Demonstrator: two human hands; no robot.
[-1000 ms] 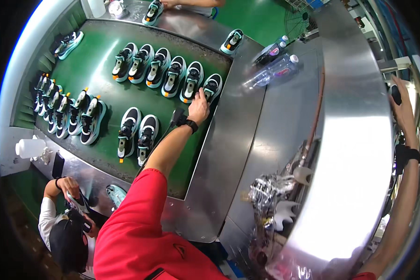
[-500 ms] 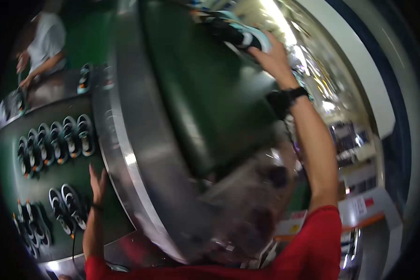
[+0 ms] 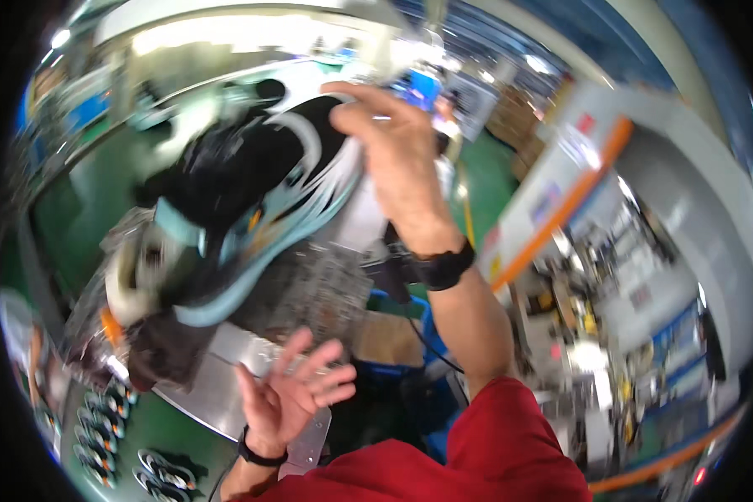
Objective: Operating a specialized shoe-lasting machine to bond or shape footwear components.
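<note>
A black sneaker [image 3: 251, 171] with a light-blue and white sole is raised close in front of me, tilted and smeared by motion. My right hand [image 3: 397, 163] grips one end of it, the thumb and fingers pinching the edge. Below the shoe, my left hand [image 3: 297, 389] is open with its palm up and fingers spread, touching nothing. Both wrists wear black bands. Lower left, rows of similar shoes [image 3: 100, 431] stand on a green surface, with a pair of shoes [image 3: 166, 477] nearer me.
A metal ledge [image 3: 234, 347] runs beneath the shoe. Beyond my left hand stands a blue crate [image 3: 427, 330] with brown cardboard [image 3: 389, 339]. At right is a pale machine with an orange edge [image 3: 560, 205]. A co-worker's arm [image 3: 35, 360] shows at far left.
The view has swung to the right. The right hand has brought the shoe from the far belt up close; the left hand has moved from beside the shoe rows to under the shoe.
</note>
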